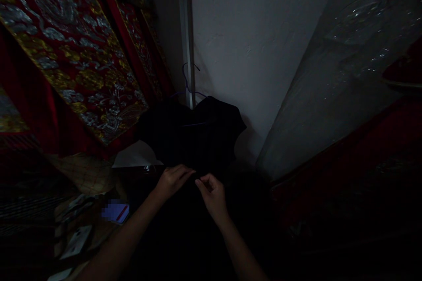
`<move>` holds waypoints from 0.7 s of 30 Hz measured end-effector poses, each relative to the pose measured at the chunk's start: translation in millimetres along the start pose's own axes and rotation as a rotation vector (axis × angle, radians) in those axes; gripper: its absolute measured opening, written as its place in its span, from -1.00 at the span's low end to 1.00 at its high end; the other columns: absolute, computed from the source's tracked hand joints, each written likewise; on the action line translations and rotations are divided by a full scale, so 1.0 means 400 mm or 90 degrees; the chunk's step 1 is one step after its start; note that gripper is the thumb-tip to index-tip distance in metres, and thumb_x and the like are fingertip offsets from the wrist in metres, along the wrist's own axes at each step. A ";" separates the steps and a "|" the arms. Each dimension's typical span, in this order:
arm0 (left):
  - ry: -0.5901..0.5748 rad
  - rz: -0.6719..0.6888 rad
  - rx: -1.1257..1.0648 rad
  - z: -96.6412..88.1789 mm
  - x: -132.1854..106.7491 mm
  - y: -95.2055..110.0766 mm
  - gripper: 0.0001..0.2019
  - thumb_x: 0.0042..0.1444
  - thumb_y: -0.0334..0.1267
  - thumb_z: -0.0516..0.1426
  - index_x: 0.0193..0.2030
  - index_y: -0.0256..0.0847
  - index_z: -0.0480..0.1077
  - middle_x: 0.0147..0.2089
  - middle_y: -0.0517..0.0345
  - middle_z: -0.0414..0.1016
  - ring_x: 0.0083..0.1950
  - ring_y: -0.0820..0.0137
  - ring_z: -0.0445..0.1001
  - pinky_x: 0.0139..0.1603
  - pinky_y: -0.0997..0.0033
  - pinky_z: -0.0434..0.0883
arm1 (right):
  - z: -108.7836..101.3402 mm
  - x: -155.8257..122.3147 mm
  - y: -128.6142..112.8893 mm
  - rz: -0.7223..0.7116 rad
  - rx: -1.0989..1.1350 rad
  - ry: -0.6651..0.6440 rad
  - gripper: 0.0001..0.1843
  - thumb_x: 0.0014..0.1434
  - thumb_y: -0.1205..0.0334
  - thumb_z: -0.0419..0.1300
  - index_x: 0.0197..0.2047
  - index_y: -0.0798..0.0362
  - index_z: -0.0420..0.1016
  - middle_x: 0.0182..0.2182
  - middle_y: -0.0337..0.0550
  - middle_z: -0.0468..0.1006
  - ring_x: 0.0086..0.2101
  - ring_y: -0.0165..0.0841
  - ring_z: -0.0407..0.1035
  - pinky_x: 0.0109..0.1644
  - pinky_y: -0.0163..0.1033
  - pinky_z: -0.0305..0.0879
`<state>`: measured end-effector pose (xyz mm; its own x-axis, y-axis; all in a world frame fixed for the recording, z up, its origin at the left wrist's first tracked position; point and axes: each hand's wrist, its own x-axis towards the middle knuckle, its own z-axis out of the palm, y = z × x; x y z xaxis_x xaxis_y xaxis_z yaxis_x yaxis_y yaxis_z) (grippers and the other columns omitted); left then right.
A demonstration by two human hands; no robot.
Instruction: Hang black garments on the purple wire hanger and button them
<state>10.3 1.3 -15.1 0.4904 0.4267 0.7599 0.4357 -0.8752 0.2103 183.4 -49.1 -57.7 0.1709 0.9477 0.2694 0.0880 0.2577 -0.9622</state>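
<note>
A black garment [194, 134] hangs on a thin purple hanger [187, 83] from a pale vertical pole [187, 30] in a dim corner. My left hand [172, 180] and my right hand [212, 193] meet at the garment's front, low down, fingertips almost touching. Both hands have their fingers curled in a pinch on the dark cloth. What lies between the fingertips is lost in the dark.
Red cloth with gold and silver embroidery [75, 48] hangs at the left. A clear plastic cover [343, 79] drapes over red fabric [362, 149] at the right. Papers and cards [77, 239] lie at the lower left. A white wall [257, 30] stands behind.
</note>
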 end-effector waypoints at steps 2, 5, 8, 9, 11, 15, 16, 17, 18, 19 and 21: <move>-0.036 -0.003 0.006 0.002 0.006 -0.003 -0.88 0.36 -0.30 0.10 -0.11 -0.22 0.46 -0.24 0.09 0.62 -0.28 0.43 0.62 -0.27 0.51 0.55 | -0.003 0.001 -0.001 -0.002 -0.001 0.009 -0.66 0.14 -0.06 0.26 -0.39 0.07 0.46 -0.47 -0.19 0.51 -0.42 -0.35 0.40 -0.30 -0.28 0.32; -0.106 0.006 0.030 0.005 0.015 -0.017 -0.84 0.39 -0.33 0.03 -0.05 -0.22 0.43 -0.17 0.06 0.61 -0.21 0.42 0.62 -0.23 0.49 0.54 | -0.011 0.007 0.006 -0.007 0.004 0.019 -0.66 0.14 -0.05 0.26 -0.41 0.07 0.44 -0.50 -0.22 0.47 -0.44 -0.36 0.37 -0.32 -0.29 0.30; -0.116 0.019 0.062 -0.016 0.061 -0.058 -0.86 0.38 -0.34 0.03 -0.05 -0.20 0.42 -0.19 0.10 0.59 -0.24 0.44 0.60 -0.24 0.51 0.51 | -0.010 0.012 0.020 -0.011 -0.004 0.021 -0.67 0.15 -0.04 0.25 -0.41 0.06 0.41 -0.52 -0.25 0.43 -0.46 -0.38 0.34 -0.34 -0.30 0.27; -0.086 0.020 0.078 -0.033 0.092 -0.078 -0.86 0.38 -0.33 0.04 -0.07 -0.20 0.42 -0.21 0.11 0.58 -0.25 0.44 0.60 -0.24 0.50 0.50 | -0.007 0.013 0.025 -0.013 -0.012 0.018 -0.68 0.15 -0.03 0.25 -0.42 0.06 0.40 -0.53 -0.26 0.42 -0.46 -0.38 0.34 -0.34 -0.30 0.26; 0.015 0.010 0.125 -0.079 0.179 -0.119 -0.86 0.36 -0.32 0.04 -0.11 -0.21 0.43 -0.22 0.09 0.58 -0.23 0.42 0.58 -0.22 0.49 0.48 | 0.003 0.008 0.035 -0.019 -0.029 0.013 -0.68 0.16 -0.02 0.23 -0.43 0.05 0.39 -0.53 -0.26 0.42 -0.46 -0.38 0.35 -0.34 -0.30 0.26; 0.127 0.005 0.214 -0.178 0.376 -0.168 -0.86 0.34 -0.27 0.08 -0.15 -0.23 0.45 -0.20 0.06 0.57 -0.16 0.35 0.56 -0.11 0.39 0.45 | 0.018 -0.010 0.053 -0.029 -0.055 -0.015 -0.70 0.18 0.00 0.20 -0.44 0.04 0.39 -0.53 -0.25 0.44 -0.45 -0.37 0.37 -0.34 -0.30 0.27; 0.125 0.009 0.225 -0.195 0.412 -0.168 -0.85 0.34 -0.26 0.08 -0.15 -0.23 0.45 -0.19 0.06 0.57 -0.15 0.34 0.55 -0.10 0.37 0.44 | 0.017 -0.012 0.055 -0.030 -0.061 -0.025 -0.70 0.18 0.00 0.20 -0.43 0.04 0.40 -0.52 -0.24 0.45 -0.45 -0.36 0.37 -0.34 -0.29 0.28; 0.114 0.018 0.230 -0.206 0.438 -0.162 -0.85 0.34 -0.26 0.07 -0.15 -0.23 0.46 -0.19 0.05 0.57 -0.15 0.33 0.55 -0.10 0.37 0.43 | 0.013 -0.010 0.055 -0.032 -0.068 -0.039 -0.71 0.19 0.01 0.20 -0.43 0.04 0.41 -0.52 -0.24 0.46 -0.45 -0.36 0.38 -0.33 -0.29 0.29; 0.104 0.026 0.231 -0.213 0.454 -0.153 -0.84 0.34 -0.26 0.07 -0.15 -0.23 0.46 -0.19 0.05 0.57 -0.15 0.33 0.55 -0.11 0.37 0.43 | 0.006 -0.004 0.050 -0.035 -0.075 -0.055 -0.71 0.18 0.01 0.20 -0.43 0.03 0.41 -0.50 -0.22 0.48 -0.44 -0.35 0.40 -0.32 -0.28 0.31; 0.096 0.035 0.230 -0.217 0.460 -0.141 -0.84 0.35 -0.26 0.06 -0.15 -0.23 0.46 -0.19 0.06 0.57 -0.16 0.33 0.55 -0.12 0.37 0.43 | -0.002 0.008 0.041 -0.040 -0.079 -0.072 -0.73 0.18 0.02 0.21 -0.42 0.03 0.43 -0.49 -0.21 0.50 -0.42 -0.34 0.42 -0.31 -0.28 0.33; 0.088 0.055 0.226 -0.217 0.452 -0.116 -0.84 0.35 -0.26 0.06 -0.15 -0.23 0.45 -0.20 0.07 0.56 -0.17 0.35 0.55 -0.14 0.39 0.43 | -0.019 0.050 0.003 -0.062 -0.075 -0.099 -0.78 0.17 0.05 0.23 -0.33 0.03 0.49 -0.42 -0.18 0.56 -0.38 -0.32 0.47 -0.28 -0.27 0.37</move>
<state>13.3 99.1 165.9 0.4407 0.2989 0.8464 0.6432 -0.7629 -0.0654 194.3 -31.4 -53.2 0.0031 0.9395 0.3425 0.2118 0.3341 -0.9184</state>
